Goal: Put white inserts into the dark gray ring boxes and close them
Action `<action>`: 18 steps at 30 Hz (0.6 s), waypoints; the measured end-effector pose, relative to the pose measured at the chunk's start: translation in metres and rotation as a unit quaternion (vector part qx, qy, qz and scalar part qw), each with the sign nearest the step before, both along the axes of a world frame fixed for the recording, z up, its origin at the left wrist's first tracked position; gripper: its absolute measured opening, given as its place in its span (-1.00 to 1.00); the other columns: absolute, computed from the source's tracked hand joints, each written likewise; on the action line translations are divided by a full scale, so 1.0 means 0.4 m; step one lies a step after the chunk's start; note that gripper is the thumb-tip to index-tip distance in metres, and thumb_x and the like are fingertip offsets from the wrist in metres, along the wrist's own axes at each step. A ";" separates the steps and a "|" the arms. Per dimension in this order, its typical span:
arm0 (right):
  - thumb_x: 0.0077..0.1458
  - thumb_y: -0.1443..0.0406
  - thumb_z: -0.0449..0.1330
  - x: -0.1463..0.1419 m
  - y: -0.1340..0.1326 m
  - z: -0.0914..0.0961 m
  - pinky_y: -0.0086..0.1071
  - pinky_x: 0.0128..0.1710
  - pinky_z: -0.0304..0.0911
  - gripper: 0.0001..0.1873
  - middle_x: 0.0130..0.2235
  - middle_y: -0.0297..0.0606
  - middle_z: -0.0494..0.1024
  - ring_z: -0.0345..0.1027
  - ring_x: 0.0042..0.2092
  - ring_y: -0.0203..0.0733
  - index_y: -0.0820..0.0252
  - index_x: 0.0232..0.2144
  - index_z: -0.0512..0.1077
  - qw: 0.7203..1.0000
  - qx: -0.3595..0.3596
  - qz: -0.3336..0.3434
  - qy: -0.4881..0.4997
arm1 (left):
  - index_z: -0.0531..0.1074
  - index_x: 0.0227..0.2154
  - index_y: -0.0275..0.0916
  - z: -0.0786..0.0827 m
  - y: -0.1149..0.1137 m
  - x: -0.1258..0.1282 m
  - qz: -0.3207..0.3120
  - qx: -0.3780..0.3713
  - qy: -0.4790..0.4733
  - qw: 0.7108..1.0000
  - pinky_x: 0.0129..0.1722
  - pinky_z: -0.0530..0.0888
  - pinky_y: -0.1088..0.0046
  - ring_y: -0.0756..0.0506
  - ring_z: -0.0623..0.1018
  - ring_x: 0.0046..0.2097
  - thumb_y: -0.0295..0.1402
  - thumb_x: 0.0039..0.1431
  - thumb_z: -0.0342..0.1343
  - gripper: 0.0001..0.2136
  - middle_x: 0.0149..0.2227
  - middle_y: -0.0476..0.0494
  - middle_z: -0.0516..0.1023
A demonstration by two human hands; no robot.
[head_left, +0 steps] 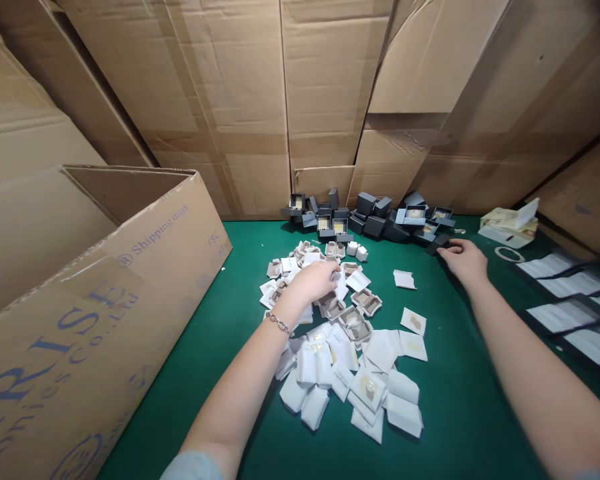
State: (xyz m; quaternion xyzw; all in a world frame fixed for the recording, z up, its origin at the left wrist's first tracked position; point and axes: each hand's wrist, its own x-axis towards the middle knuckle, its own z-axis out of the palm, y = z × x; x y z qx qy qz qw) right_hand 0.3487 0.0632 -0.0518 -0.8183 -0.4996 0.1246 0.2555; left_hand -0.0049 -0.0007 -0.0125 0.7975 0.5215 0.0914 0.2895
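Nearest the person, toward the front edge of the green table [460, 400], lies a loose heap of white pouches [360, 393], some overlapping and some turned to show a small yellowish patch. Just beyond them, near the middle of the table, the heap changes to small beige trays [355, 323] mixed with more white pieces.

The left hand [317, 279], with a chain bracelet [280, 324] at the wrist, rests palm down on the far part of this heap. Its fingers curl down among the trays, and it cannot be told whether they have closed on one.

To the left, a large shipping carton [105, 300] printed in blue stands along the table's left edge with its top open.

Farther back and to the right, the right hand [464, 260] lies palm down with its fingertips touching a dark box [437, 243] at the right end of the pile of dark boxes [375, 220]. Whether the fingers have gripped it cannot be told. The pile runs along the back edge of the table, with several of its boxes open and showing pale insides.

Along the right edge lie sheets of white labels [560, 313]. Beyond them are a tape ring [509, 254] and a stack of papers [510, 225] near the back right corner. Cardboard panels [325, 100] stand as a wall behind the table.
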 end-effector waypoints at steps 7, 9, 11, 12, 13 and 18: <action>-0.01 0.04 0.10 -0.077 -0.001 0.046 -0.21 -0.30 0.05 -0.62 -0.22 0.07 0.50 0.30 -0.24 -0.06 0.24 -0.37 0.46 0.999 -0.030 -0.005 -0.016 | 0.42 -0.20 -0.24 -0.023 0.004 0.004 -0.010 0.036 -0.002 0.999 -0.44 0.27 0.44 -0.11 0.47 -0.34 -0.49 0.08 -0.07 -0.75 -0.20 -0.21 0.54; 0.00 0.06 0.08 -0.095 -0.005 0.067 -0.16 -0.27 0.01 -0.62 -0.19 0.09 0.49 0.29 -0.16 0.01 0.24 -0.35 0.47 0.999 -0.035 -0.010 -0.022 | 0.41 -0.25 -0.24 -0.026 0.006 0.003 -0.009 0.042 -0.009 0.999 -0.45 0.27 0.44 -0.11 0.46 -0.35 -0.49 0.09 -0.10 -0.77 -0.21 -0.22 0.53; 0.00 0.06 0.07 -0.114 -0.012 0.097 -0.12 -0.23 -0.02 -0.59 -0.13 0.12 0.48 0.26 -0.09 0.09 0.26 -0.29 0.49 0.999 -0.041 -0.013 -0.024 | 0.39 -0.28 -0.24 -0.027 0.008 0.003 -0.009 0.048 -0.012 0.999 -0.45 0.26 0.44 -0.11 0.45 -0.35 -0.51 0.08 -0.11 -0.78 -0.23 -0.22 0.52; -0.01 0.06 0.07 -0.124 -0.017 0.115 -0.11 -0.23 -0.03 -0.57 -0.11 0.13 0.48 0.26 -0.07 0.11 0.27 -0.28 0.49 0.999 -0.044 -0.013 -0.023 | 0.38 -0.29 -0.24 -0.027 0.008 0.003 -0.009 0.052 -0.012 0.999 -0.45 0.26 0.44 -0.11 0.45 -0.35 -0.51 0.08 -0.11 -0.79 -0.25 -0.22 0.52; -0.03 0.06 0.09 -0.138 -0.023 0.134 -0.10 -0.23 -0.02 -0.58 -0.09 0.12 0.48 0.26 -0.07 0.13 0.26 -0.29 0.50 0.999 -0.048 -0.010 -0.023 | 0.38 -0.30 -0.24 -0.028 0.009 0.003 -0.008 0.056 -0.012 0.998 -0.44 0.27 0.44 -0.11 0.45 -0.35 -0.51 0.08 -0.12 -0.80 -0.26 -0.21 0.52; -0.07 0.16 0.17 -0.248 -0.072 0.224 -0.24 -0.28 0.07 -0.76 -0.23 -0.09 0.54 0.31 -0.17 -0.04 0.19 -0.41 0.52 0.996 -0.063 0.060 -0.020 | 0.38 -0.26 -0.22 -0.034 0.008 0.001 0.003 0.060 -0.010 0.998 -0.41 0.29 0.43 -0.11 0.45 -0.35 -0.52 0.07 -0.13 -0.76 -0.27 -0.21 0.52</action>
